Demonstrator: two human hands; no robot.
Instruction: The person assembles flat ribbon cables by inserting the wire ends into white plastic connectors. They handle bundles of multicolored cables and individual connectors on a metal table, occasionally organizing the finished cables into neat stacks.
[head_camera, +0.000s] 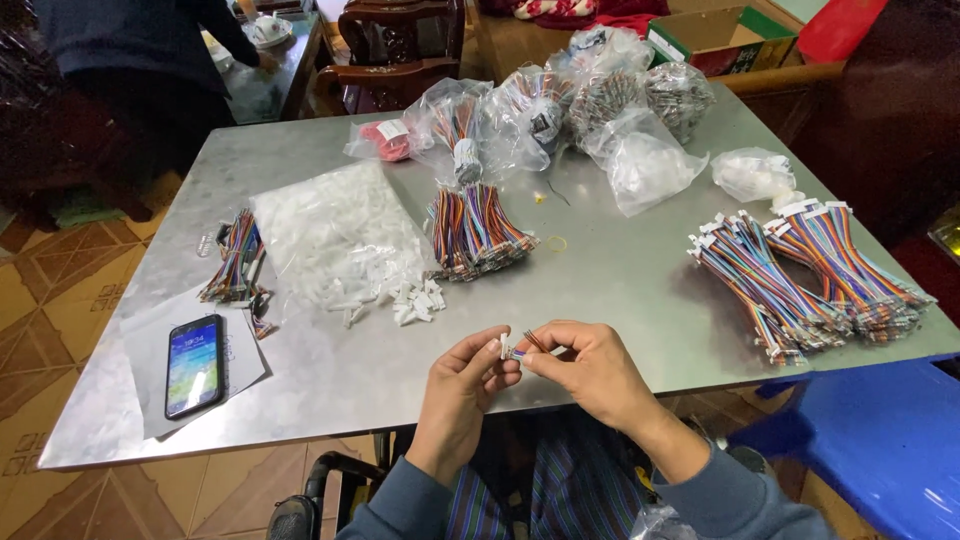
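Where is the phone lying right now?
In the head view, the phone lies screen-up on a sheet of paper at the near left corner of the metal table, below a small bundle of coloured wires and left of the left hand.

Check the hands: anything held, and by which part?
Left hand pinches a small white connector; right hand pinches the multicoloured wires near their ends.

Even, sharp — tabletop (620, 290) glare

Small white plastic connector (506, 347), pinched upright between fingertips at the table's near edge. Multicoloured wire ends (535, 341) angled beside it, touching its right side.
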